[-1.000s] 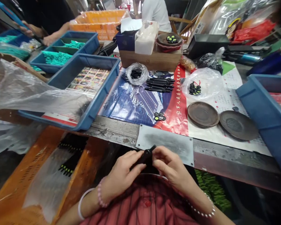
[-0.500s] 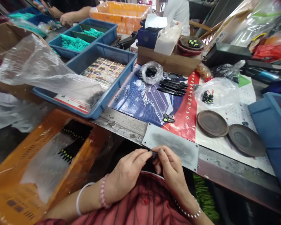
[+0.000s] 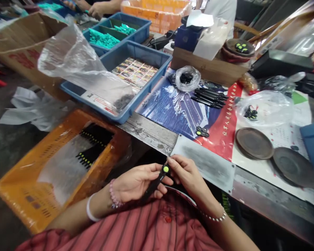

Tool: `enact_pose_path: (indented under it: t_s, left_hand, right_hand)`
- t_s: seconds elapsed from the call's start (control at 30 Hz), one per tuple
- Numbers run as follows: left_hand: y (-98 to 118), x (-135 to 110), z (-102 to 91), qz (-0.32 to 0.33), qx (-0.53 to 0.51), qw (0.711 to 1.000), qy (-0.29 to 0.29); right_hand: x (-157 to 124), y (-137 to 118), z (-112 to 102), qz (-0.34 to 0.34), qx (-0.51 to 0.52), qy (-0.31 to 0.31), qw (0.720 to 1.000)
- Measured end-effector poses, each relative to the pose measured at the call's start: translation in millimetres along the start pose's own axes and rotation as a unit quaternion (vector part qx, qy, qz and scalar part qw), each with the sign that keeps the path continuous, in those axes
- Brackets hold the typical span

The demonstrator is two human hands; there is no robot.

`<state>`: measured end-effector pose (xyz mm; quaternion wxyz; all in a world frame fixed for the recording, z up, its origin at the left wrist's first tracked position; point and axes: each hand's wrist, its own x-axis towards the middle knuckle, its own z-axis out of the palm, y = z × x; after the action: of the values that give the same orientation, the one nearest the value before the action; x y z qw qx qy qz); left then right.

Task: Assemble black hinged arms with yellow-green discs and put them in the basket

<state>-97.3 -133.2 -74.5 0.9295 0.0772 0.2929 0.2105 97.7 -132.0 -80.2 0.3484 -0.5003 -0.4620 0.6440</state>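
I have the left hand (image 3: 136, 183) gripping a black pen-like piece (image 3: 155, 183) with a yellow-green dot (image 3: 165, 169), the right hand (image 3: 187, 174) pinching its top end, just off the surface (image 3: 149, 134) edge.

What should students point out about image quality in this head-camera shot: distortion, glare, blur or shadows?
In the head view, wide-angle distortion bends and tilts the table edge; glare streaks the clear plastic bag; the left hand, right hand and black strip look fairly sharp; light is even, with soft shadows.
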Motion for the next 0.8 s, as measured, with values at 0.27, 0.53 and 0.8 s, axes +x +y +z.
enact_pose_path:
  t_s: [0.27,0.53,0.8]
  left_hand:
    - [-7,-19,-6.6,0.041,-0.073,0.995,0.060]
    - [-3,-27,-9.1,0.283,-0.073,0.946,0.136]
    - [-17,-26,-24.4,0.424,0.025,0.879,0.214]
  right_hand:
    - [13,7,27,0.025,-0.015,-0.044,0.999]
    - [12,9,57,0.026,0.017,-0.117,0.993]
    - [9,22,75,0.043,-0.109,-0.218,0.969]
